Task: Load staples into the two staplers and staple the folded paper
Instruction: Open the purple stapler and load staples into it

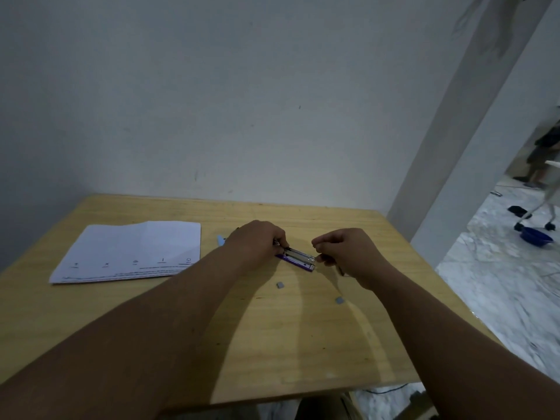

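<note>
a wooden desk [127,322] carries the folded paper [130,253] at its left, well apart from the purple stapler [298,260] lying open near the middle. the left hand [257,239] has its grip clamped on the stapler's far end, the right hand [345,248] has its grip pinched together at the near end, and two small staple strips [279,285] lie on the desk just in front.

Matt wooden table [303,344], shiny metal-and-plastic stapler [298,259]

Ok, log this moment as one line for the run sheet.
step: loading purple stapler | left hand: holds its rear | right hand: at its front | staple strips: loose on table | folded paper: untouched
</note>
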